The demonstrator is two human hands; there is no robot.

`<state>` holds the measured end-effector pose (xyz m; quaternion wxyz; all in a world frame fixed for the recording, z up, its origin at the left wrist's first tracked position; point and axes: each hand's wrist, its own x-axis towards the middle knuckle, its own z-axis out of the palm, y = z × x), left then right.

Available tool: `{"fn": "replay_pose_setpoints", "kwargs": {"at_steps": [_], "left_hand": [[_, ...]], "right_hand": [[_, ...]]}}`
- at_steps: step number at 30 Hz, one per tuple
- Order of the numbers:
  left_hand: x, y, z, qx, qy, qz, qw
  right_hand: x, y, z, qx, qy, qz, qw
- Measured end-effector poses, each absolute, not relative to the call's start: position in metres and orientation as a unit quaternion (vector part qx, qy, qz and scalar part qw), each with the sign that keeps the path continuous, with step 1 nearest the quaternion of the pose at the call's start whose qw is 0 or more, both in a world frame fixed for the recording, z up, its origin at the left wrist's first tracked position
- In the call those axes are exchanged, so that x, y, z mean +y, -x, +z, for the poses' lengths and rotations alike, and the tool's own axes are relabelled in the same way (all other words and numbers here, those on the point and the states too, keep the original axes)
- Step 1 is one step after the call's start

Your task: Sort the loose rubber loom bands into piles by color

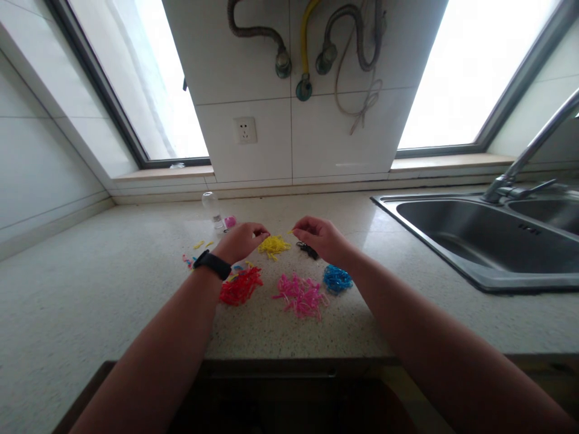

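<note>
My left hand, with a black band on its wrist, is at the left side of a pile of small yellow rubber bands. Its fingertips are pinched together; whatever is between them is too small to make out. My right hand is closed in a pinch to the right of the pile, a yellow bit, seemingly a rubber band, at its fingertips. Under that hand lies a small cluster of black pieces. Nearer to me are piles of red bands, pink bands and blue bands.
Behind my left hand stands a clear plastic bottle beside a pink object. Loose yellow pieces and mixed-colour bits lie to the left. A steel sink with a faucet is set into the counter at right.
</note>
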<state>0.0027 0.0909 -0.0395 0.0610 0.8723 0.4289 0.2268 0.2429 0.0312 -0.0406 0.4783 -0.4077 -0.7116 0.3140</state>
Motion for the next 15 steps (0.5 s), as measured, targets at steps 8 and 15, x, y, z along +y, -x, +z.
{"fn": "replay_pose_setpoints", "kwargs": {"at_steps": [8, 15], "left_hand": [[0.097, 0.010, -0.035, 0.467, -0.846, 0.256, 0.027], [0.109, 0.046, -0.028, 0.536, -0.821, 0.195, -0.007]], "right_hand": [[0.030, -0.242, -0.038, -0.693, 0.409, 0.354, 0.477], [0.033, -0.239, -0.042, -0.709, 0.436, 0.330, 0.446]]}}
